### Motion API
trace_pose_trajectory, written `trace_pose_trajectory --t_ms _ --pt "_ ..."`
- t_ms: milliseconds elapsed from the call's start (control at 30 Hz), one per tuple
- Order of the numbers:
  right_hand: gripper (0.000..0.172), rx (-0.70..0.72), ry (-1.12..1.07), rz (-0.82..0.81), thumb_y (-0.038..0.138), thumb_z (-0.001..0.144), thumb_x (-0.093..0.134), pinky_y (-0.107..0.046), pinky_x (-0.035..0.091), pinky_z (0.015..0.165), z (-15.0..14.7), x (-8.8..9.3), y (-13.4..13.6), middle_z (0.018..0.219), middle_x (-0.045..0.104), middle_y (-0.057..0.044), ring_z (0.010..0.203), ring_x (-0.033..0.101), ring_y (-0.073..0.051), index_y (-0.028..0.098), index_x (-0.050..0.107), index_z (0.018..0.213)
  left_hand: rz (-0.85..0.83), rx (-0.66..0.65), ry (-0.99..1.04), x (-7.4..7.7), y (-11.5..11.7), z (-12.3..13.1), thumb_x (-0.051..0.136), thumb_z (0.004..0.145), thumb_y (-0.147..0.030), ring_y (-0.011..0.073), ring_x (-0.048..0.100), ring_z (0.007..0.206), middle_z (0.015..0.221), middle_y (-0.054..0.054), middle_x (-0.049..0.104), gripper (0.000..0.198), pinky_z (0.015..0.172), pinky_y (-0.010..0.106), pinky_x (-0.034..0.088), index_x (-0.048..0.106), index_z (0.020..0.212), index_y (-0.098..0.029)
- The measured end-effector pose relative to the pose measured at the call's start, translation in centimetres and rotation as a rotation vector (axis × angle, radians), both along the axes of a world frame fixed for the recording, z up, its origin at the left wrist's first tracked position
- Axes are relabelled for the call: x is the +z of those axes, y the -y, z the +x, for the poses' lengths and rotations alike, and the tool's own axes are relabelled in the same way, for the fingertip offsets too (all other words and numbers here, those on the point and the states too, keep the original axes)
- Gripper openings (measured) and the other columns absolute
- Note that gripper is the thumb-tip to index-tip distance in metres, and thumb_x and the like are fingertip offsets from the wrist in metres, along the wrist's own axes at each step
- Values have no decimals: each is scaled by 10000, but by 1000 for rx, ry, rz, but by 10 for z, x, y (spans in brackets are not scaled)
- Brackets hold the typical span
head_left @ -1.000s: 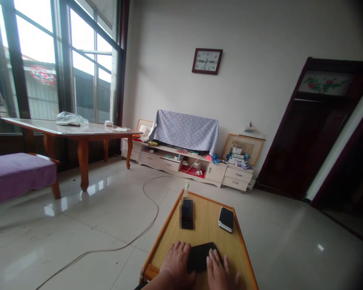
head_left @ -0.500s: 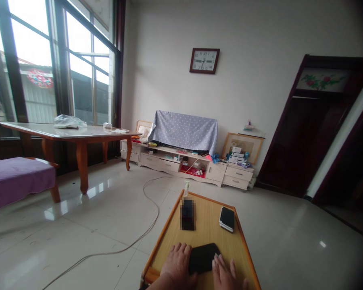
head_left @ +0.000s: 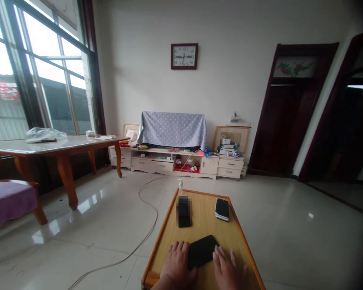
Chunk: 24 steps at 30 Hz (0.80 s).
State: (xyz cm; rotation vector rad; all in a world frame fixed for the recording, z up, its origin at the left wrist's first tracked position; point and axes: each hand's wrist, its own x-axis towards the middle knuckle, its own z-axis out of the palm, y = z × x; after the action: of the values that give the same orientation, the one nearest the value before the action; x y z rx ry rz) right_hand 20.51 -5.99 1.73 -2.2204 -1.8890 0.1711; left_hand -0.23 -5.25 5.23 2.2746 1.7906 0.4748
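Pouch unmoved — hands still flanking.

Both hands lay flat on the wooden surface. The left hand and right hand flanked a black pouch, fingertips touching it.
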Motion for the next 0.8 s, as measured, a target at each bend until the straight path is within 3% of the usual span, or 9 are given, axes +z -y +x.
trace_pose_trajectory --t_ms 67,267,333,467,533,700,800 --pt "584 -10 -2 26 580 1000 193 -809 223 1103 1 5 3 1552 432 29 1496 263 -392 359 514 1434 -2 2 -18 -1 -2 2 603 704 -501 288 470 1193 1266 68 586 624 1079 386 290 568 1272 -245" --pt "528 232 -132 74 568 1011 218 -773 168 1152 -32 13 18 1483 522 25 1458 368 -342 411 566 1377 -43 -10 -92 -5 -10 6 517 789 -570 285 445 1254 1354 86 564 680 1098 384 258 538 1373 -222" --pt "523 219 -145 90 564 1013 216 -773 170 1150 -28 17 18 1470 540 31 1459 366 -340 420 577 1363 -50 -22 -127 -4 -11 7 502 799 -571 287 426 1283 1394 93 542 708 1114 382 235 512 1411 -214" --pt "546 31 -94 141 562 1012 212 -798 166 1129 -8 24 11 1480 535 21 1483 305 -375 382 599 1352 -28 -45 -142 0 -12 8 547 756 -514 278 462 1228 1346 83 566 704 1069 387 278 521 1405 -242" --pt "564 4 -90 144 559 1012 202 -794 143 1138 -8 27 11 1489 527 12 1490 286 -380 358 600 1358 -40 -52 -142 2 -13 9 551 749 -507 281 468 1223 1343 84 568 710 1056 390 292 524 1407 -241" --pt "541 224 -194 37 571 1011 211 -778 97 1160 -33 33 22 1497 510 31 1479 323 -348 400 563 1384 -114 -59 -187 10 -13 9 466 812 -592 312 444 1266 1401 117 539 766 1077 399 282 475 1469 -198" --pt "528 229 -209 24 566 1012 206 -783 99 1155 -33 36 24 1493 512 41 1479 324 -346 428 564 1375 -126 -53 -185 14 -12 10 457 814 -607 316 441 1273 1405 116 537 771 1079 402 286 474 1470 -203"
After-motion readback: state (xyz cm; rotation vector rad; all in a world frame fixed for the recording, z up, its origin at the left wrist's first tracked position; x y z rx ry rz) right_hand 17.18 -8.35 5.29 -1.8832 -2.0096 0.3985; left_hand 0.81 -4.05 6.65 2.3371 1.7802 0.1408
